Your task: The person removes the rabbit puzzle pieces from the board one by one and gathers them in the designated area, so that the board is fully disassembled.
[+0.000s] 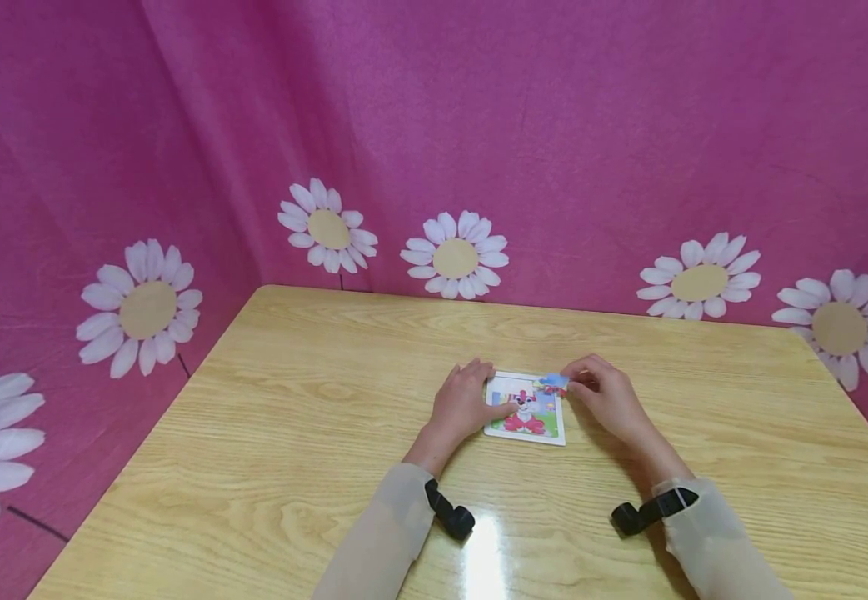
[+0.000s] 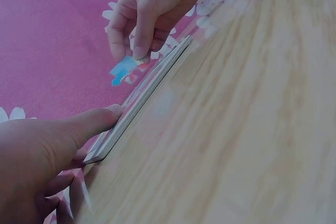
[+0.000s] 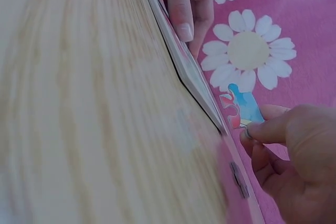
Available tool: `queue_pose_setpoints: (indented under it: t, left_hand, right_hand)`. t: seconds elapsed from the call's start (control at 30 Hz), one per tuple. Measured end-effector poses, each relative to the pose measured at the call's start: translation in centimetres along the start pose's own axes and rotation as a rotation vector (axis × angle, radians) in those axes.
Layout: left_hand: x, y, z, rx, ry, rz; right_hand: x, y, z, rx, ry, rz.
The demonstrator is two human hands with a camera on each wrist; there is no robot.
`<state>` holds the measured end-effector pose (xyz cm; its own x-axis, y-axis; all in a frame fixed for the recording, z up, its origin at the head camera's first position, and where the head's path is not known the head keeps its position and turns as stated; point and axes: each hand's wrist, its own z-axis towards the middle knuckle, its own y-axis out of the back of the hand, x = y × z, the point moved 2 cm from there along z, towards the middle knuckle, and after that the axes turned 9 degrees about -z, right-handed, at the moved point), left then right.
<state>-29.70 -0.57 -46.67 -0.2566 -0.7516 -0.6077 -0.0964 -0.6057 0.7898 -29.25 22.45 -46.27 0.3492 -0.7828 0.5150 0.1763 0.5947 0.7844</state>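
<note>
A small square jigsaw puzzle (image 1: pixel 526 423) in a white-edged tray lies on the wooden table, showing a pink and white cartoon animal on green and blue. My left hand (image 1: pixel 464 402) rests at the tray's left side, its thumb laid over the picture and its fingers stretched along the edge. Between thumb and fingers, my right hand (image 1: pixel 608 398) pinches a blue and red jigsaw piece (image 3: pixel 245 107) over the tray's top right corner. The left wrist view shows that piece (image 2: pixel 125 71) raised above the tray surface (image 2: pixel 149 87).
In the right wrist view a small dark-edged flat piece (image 3: pixel 239 180) lies on the table beside my right hand. A pink cloth (image 1: pixel 554 125) printed with white daisies hangs behind and to the left of the table (image 1: pixel 291 417). Both wrists wear black camera straps (image 1: pixel 445 508).
</note>
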Motion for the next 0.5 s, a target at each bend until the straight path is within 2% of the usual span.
queue_pose_setpoints:
  t: [0.5]
  left_hand:
    - [0.1,-0.2,0.0,-0.004,0.002,-0.012]
  right_hand:
    - [-1.8,1.7,-0.9,0.015,-0.063,-0.016]
